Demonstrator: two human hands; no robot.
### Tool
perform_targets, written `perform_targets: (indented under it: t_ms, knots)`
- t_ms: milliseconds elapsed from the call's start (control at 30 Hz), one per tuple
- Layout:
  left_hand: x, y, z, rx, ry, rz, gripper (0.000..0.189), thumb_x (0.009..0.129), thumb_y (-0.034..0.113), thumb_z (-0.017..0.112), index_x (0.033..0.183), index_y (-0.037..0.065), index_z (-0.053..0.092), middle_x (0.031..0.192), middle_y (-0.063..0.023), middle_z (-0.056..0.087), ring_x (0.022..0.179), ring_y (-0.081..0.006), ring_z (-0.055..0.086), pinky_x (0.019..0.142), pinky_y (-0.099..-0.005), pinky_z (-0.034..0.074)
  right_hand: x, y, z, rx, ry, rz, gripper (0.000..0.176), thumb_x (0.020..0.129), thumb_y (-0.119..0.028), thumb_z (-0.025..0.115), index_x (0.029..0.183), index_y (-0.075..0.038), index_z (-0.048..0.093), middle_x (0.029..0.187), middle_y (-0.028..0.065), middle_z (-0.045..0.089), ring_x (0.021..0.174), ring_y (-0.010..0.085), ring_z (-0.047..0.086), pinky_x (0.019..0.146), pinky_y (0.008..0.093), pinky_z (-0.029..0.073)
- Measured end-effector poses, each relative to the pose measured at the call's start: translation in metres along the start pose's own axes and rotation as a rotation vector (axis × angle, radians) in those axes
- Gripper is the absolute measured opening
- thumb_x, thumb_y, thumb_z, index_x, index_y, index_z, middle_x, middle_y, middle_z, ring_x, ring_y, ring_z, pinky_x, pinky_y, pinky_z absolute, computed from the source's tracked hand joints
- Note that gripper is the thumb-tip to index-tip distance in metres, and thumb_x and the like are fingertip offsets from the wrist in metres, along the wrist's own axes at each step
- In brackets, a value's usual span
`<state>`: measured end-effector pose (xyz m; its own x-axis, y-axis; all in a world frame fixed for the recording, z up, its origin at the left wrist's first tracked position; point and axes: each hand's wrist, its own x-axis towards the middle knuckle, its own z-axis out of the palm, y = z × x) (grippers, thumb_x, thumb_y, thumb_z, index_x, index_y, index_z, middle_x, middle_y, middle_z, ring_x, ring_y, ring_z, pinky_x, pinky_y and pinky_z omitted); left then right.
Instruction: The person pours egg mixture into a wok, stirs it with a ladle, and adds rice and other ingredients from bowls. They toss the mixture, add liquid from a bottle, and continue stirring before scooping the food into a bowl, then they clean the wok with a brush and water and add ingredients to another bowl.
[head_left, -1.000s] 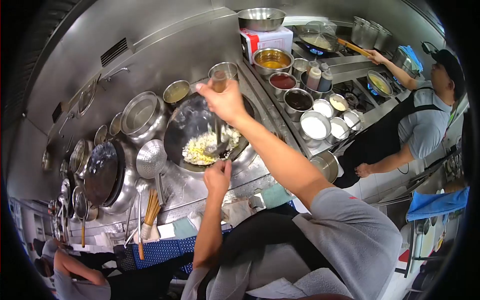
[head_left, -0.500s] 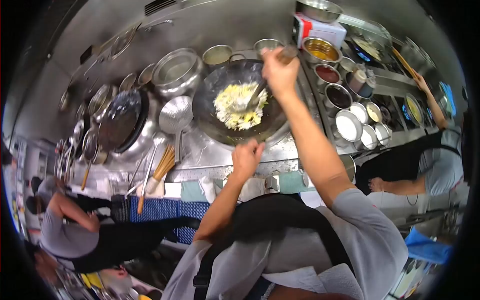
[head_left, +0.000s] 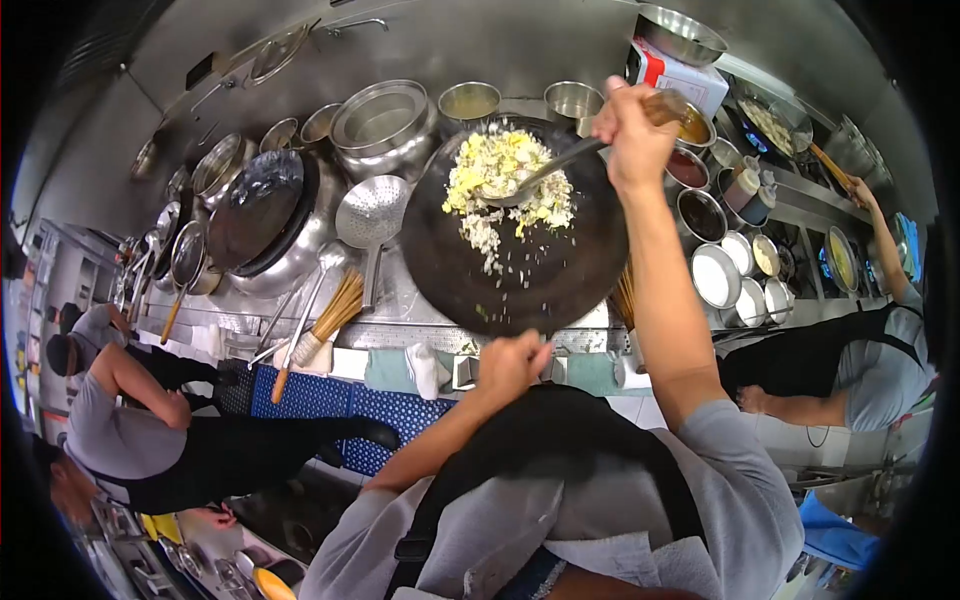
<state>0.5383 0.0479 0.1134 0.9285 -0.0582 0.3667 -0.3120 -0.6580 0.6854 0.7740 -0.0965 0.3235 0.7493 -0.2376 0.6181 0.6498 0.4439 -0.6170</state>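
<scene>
In the head view, my right hand [head_left: 640, 135] is wrapped round the wooden handle of a ladle [head_left: 565, 160], above the far right side of a dark wok [head_left: 540, 275]. Its bowl rests in a heap of fried rice with egg [head_left: 510, 165]. Loose grains scatter from the heap down the wok's bare inside. My left hand [head_left: 513, 365] is closed at the wok's near edge; the exact grip is hidden behind the fingers.
To the left stand a perforated skimmer [head_left: 373, 212], a bamboo brush [head_left: 340, 305], a steel pot [head_left: 380, 125] and another dark wok [head_left: 260, 210]. Sauce tubs and white-filled containers [head_left: 715, 275] line the right. Co-workers [head_left: 840, 360] are on both sides.
The wok has tipped and swung nearer, showing more of its inside. The rice has shifted to the far side, grains scattering. My right hand and ladle have moved right; my left hand slightly lower.
</scene>
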Motion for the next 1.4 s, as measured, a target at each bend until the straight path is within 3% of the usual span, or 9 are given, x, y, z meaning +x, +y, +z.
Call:
perform_targets:
  t_ms: [100,200,400,567,667,1000,1133,1267,1400]
  knots:
    - [0.032,0.019,-0.031,0.029,0.079,0.185,0.039,0.089,0.029,0.077,0.064,0.008,0.055,0.061,-0.0152,0.062,0.051,-0.0360,0.061,0.048,-0.0469,0.045,-0.018,-0.030,0.003,0.022,-0.047,0.044,0.032,0.095,-0.008,0.072,0.070,-0.008,0.053,0.055,0.0007,0.050,0.044,0.0101,0.045,0.044,0.0280,0.040]
    - [0.092,0.002,-0.021,-0.091,0.173,0.065,0.034,0.092,0.026,0.073,0.067,0.009,0.058,0.060,-0.0145,0.061,0.052,-0.0363,0.061,0.050,-0.0474,0.046,-0.023,0.017,-0.002,-0.086,-0.032,0.181,0.031,0.095,-0.009,0.073,0.071,-0.008,0.052,0.056,0.0008,0.051,0.045,0.0102,0.046,0.044,0.0275,0.040]
    - [0.022,-0.012,0.001,-0.035,0.100,0.109,0.036,0.087,0.031,0.079,0.065,0.010,0.059,0.055,-0.0111,0.061,0.052,-0.0323,0.063,0.049,-0.0423,0.048,0.022,-0.006,0.019,-0.018,0.013,-0.061,0.033,0.095,-0.012,0.074,0.071,-0.008,0.052,0.055,0.0011,0.050,0.043,0.0102,0.044,0.045,0.0277,0.039]
    - [0.097,-0.061,0.021,-0.052,0.097,-0.011,0.032,0.087,0.030,0.079,0.072,0.006,0.063,0.062,-0.0143,0.064,0.056,-0.0362,0.063,0.054,-0.0453,0.048,-0.006,0.013,0.019,-0.035,-0.089,-0.174,0.034,0.097,-0.012,0.072,0.070,-0.008,0.052,0.055,-0.0011,0.051,0.043,0.0076,0.044,0.042,0.0258,0.034]
    - [0.106,-0.079,0.034,0.028,0.022,-0.043,0.031,0.089,0.032,0.076,0.076,0.006,0.065,0.065,-0.0162,0.065,0.062,-0.0398,0.064,0.058,-0.0482,0.049,0.000,0.095,0.005,-0.242,-0.012,0.148,0.033,0.094,-0.010,0.074,0.067,-0.010,0.056,0.055,-0.0030,0.051,0.043,0.0073,0.048,0.041,0.0253,0.035]
    - [0.110,-0.073,0.029,0.099,-0.070,-0.065,0.032,0.092,0.035,0.072,0.078,0.007,0.068,0.069,-0.0167,0.067,0.069,-0.0417,0.065,0.064,-0.0508,0.051,0.040,0.105,0.010,-0.181,-0.062,0.164,0.031,0.093,-0.010,0.074,0.069,-0.011,0.056,0.056,-0.0037,0.053,0.043,0.0075,0.047,0.040,0.0273,0.036]
    - [0.118,-0.075,0.027,0.110,-0.040,-0.041,0.033,0.092,0.035,0.072,0.077,0.006,0.067,0.069,-0.0176,0.066,0.070,-0.0419,0.065,0.064,-0.0509,0.051,0.022,0.100,0.001,-0.161,-0.010,-0.011,0.028,0.092,-0.013,0.076,0.071,-0.009,0.057,0.056,-0.0033,0.053,0.044,0.0086,0.048,0.040,0.0283,0.036]
    - [0.113,-0.070,0.026,0.096,-0.052,-0.072,0.032,0.091,0.034,0.072,0.077,0.006,0.068,0.070,-0.0180,0.066,0.069,-0.0421,0.065,0.064,-0.0509,0.050,0.054,0.108,0.006,-0.203,-0.030,0.210,0.030,0.092,-0.009,0.075,0.070,-0.009,0.055,0.055,-0.0027,0.051,0.042,0.0087,0.047,0.039,0.0276,0.037]
    - [0.113,-0.081,0.034,0.103,-0.022,-0.040,0.033,0.091,0.035,0.073,0.076,0.005,0.068,0.069,-0.0177,0.066,0.069,-0.0416,0.065,0.063,-0.0505,0.050,0.039,0.107,-0.009,-0.039,0.009,0.030,0.029,0.091,-0.005,0.075,0.069,-0.006,0.056,0.054,-0.0005,0.052,0.041,0.0096,0.048,0.038,0.0289,0.039]
